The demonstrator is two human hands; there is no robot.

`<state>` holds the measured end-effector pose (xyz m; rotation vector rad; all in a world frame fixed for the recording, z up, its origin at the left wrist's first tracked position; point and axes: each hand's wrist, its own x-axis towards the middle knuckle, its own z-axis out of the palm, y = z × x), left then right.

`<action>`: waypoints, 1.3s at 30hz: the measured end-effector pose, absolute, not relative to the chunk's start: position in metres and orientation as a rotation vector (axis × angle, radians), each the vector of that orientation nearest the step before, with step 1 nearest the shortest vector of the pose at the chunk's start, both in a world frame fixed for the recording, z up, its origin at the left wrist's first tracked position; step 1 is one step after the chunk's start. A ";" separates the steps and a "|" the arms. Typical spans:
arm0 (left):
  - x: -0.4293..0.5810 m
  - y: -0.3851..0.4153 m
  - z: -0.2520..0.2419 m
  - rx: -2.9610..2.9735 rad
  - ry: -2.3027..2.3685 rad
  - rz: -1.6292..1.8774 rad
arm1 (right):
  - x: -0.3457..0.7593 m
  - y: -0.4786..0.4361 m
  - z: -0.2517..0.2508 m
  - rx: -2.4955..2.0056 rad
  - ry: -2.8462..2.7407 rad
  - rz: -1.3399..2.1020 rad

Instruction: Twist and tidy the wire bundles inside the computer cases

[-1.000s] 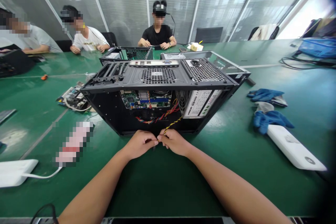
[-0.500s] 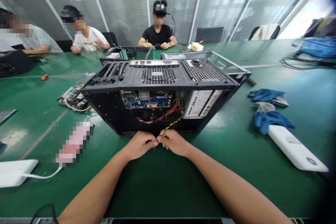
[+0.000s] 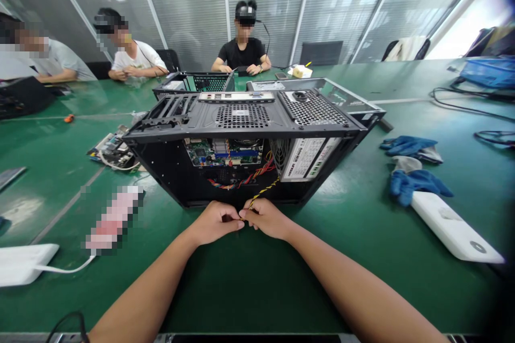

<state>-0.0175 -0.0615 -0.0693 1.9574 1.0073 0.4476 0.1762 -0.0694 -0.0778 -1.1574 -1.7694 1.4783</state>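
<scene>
A black computer case (image 3: 161, 171) stands before me with its side open and its vented rear panel facing up. Inside are a motherboard (image 3: 237, 156), a labelled power supply (image 3: 311, 159) and a bundle of coloured wires (image 3: 241, 182). A twisted yellow-and-black cable (image 3: 263, 191) runs from the power supply out to my hands. My right hand (image 3: 267, 218) pinches this cable beyond the case's lower edge. Touching it, my left hand (image 3: 217, 222) is closed with thumb and fingertips at the cable's end. The connector there is hidden by my fingers.
At right lie blue gloves (image 3: 420, 185) and a white power bank (image 3: 454, 225). A phone (image 3: 115, 220), its cable and another white power bank (image 3: 28, 263) are at left, with a circuit board (image 3: 115, 150) behind. More cases stand beyond; several people sit across the green table.
My left thumb and fingers have shifted slightly at the cable's end, while my right hand stays almost in place. Across the table, a person in white has brought both hands together.
</scene>
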 end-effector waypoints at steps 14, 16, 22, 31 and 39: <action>-0.022 -0.059 -0.066 2.071 0.892 0.468 | 0.177 -0.069 -0.079 -1.153 -1.748 1.483; -0.022 -0.059 -0.068 2.015 0.950 0.493 | 0.177 -0.069 -0.079 -1.171 -1.727 1.471; -0.021 -0.060 -0.072 1.858 1.031 0.504 | 0.176 -0.069 -0.078 -1.188 -1.739 1.448; -0.021 -0.061 -0.069 1.973 0.943 0.451 | 0.176 -0.069 -0.082 -1.160 -1.780 1.449; -0.019 -0.061 -0.072 1.912 1.026 0.496 | 0.177 -0.070 -0.077 -1.186 -1.741 1.457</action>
